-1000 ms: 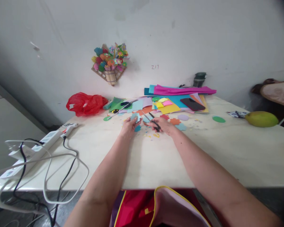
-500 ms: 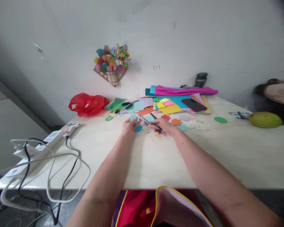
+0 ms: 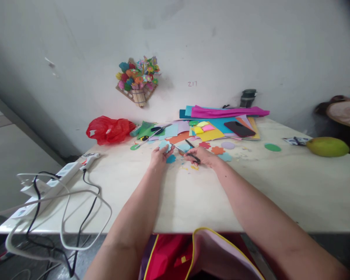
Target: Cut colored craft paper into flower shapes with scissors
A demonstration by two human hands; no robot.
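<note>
Between the fingers of my left hand (image 3: pixel 160 155) is a light blue paper flower (image 3: pixel 165 146), held just above the table. My right hand (image 3: pixel 202 156) grips black-handled scissors (image 3: pixel 195 157), whose blades point left at the flower's edge. The blades look nearly closed. Below my left hand lies a darker blue paper flower (image 3: pixel 170 159). Beside my right hand are a red paper flower (image 3: pixel 204 145), an orange paper flower (image 3: pixel 217 150) and a lilac paper oval (image 3: pixel 228 145). A dark pen-like stick (image 3: pixel 189 143) lies just behind the scissors.
Coloured paper sheets (image 3: pixel 218 126) and a phone (image 3: pixel 239 129) lie at the back, with a red plastic bag (image 3: pixel 109 130) and second scissors (image 3: pixel 160 128) to their left. A power strip (image 3: pixel 51 190) with loose cables occupies the left side. A yellow-green fruit (image 3: pixel 327 146) sits far right.
The scissors' blades have come closer together at the light blue paper flower's edge. Both hands stay in nearly the same place; the view has shifted slightly.
</note>
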